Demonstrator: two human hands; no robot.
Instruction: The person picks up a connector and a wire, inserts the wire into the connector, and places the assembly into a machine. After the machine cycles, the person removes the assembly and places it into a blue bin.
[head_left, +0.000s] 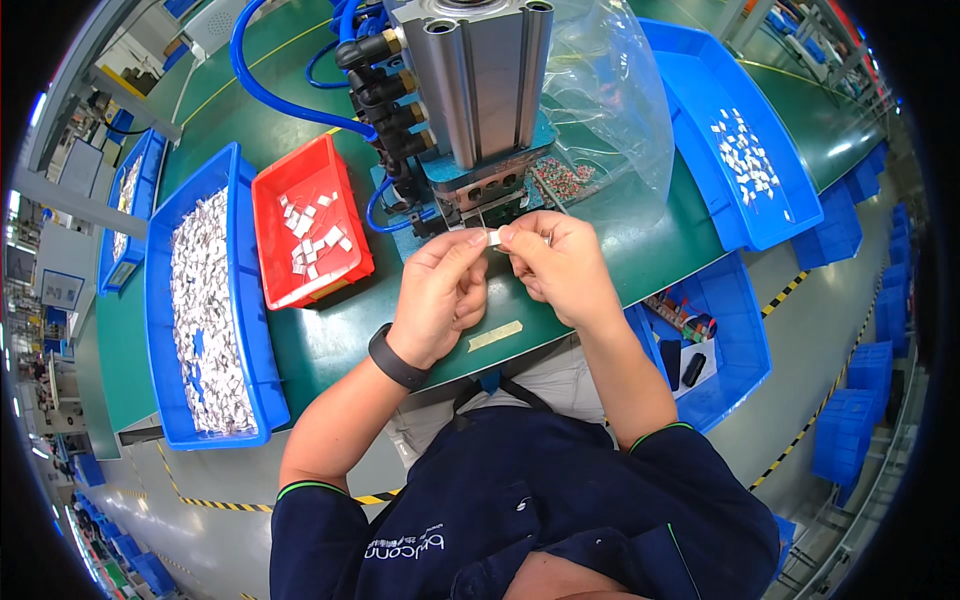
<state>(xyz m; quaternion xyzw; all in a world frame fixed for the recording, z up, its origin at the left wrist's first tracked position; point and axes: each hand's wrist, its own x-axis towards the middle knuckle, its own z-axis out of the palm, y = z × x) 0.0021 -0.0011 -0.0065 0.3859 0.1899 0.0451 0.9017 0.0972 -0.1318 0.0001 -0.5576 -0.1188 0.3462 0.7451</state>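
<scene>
Between the fingertips of both hands is a small white rectangular piece [494, 238], with a thin wire rising from it. My left hand [445, 285] pinches its left end, the other fingers curled in. At the right end, my right hand [562, 262] grips it between thumb and forefinger. Just beyond the fingers stands a pneumatic press [475, 90] with a metal cylinder and a blue base; the hands are at its lower front opening. How far the piece reaches into the press is hidden by the fingers.
Left of the press, a red bin [345, 265] holds several white pieces, beside a blue bin [262, 350] heaped with more. A blue tray [735, 225] with scattered white pieces sits right. Clear plastic [610, 110] covers small coloured scraps [562, 178]. A lower blue bin [745, 360] holds tools. Blue hoses [290, 108] loop left.
</scene>
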